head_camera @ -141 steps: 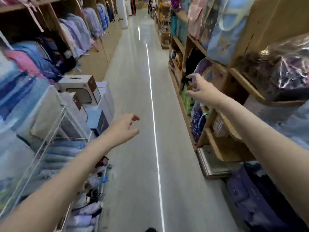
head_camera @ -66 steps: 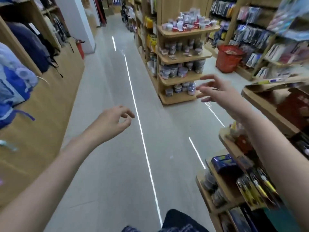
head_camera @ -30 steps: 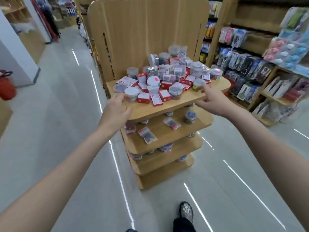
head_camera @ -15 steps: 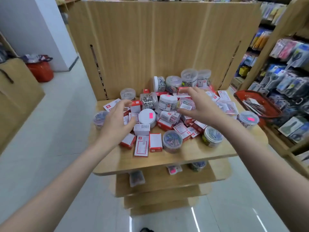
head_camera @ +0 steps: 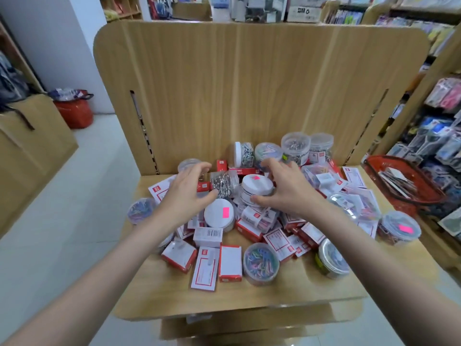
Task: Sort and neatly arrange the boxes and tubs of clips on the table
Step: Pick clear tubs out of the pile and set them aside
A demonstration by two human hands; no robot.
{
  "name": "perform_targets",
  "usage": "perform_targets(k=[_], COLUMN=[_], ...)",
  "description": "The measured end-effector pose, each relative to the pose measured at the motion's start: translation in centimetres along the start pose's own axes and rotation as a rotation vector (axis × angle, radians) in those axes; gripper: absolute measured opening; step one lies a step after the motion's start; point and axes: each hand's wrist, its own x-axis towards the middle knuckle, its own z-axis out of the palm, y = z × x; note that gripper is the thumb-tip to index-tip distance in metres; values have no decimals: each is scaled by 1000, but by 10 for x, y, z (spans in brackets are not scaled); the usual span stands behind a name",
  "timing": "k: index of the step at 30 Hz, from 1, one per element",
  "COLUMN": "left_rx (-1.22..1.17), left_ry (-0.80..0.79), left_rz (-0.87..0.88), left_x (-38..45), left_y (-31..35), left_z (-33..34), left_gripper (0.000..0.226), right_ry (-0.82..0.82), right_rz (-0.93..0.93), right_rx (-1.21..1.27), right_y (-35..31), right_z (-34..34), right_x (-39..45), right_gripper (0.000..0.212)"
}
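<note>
Right hand (head_camera: 284, 193) curled around round white-lidded plastic tub with pink sticker (head_camera: 257, 187), thumb under the lid edge. Left hand (head_camera: 188, 193) hovering wide, fingers spread (holding nothing), just left of clear tub of silver clips (head_camera: 224, 184). Below both wrists, scattered red-and-white cardboard boxes (head_camera: 229, 263) on wooden shelf top (head_camera: 174, 295).
</note>
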Motion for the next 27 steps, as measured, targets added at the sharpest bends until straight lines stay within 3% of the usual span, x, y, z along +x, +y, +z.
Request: perform_targets(k=[5,8,11,21,24,27], left_rx=[152,172,146,-12,-66,-276], left_ry=[-138,-220,-262,-135,-76,104], left_rz=[-46,-55,-65,-109,-123,-215], left_x=[21,30,31,28,31,35], left_y=[0,1,1,-1,0,0], left_z=[9,10,13,13,11,-2], left_gripper=[65,67,70,59,53,45], right_ry=[-57,-7,-57,-185,-246,-264], right_rz=[-162,-247,-305,-494,-471,-432], right_rx=[62,92,41,-282,-218,-129], right_y=[3,4,4,11,12,12], right_z=[-24,-39,-37,-21,-17,-19], right_x=[7,20,30,39,38,38], right_gripper=[73,51,27,56,52,54])
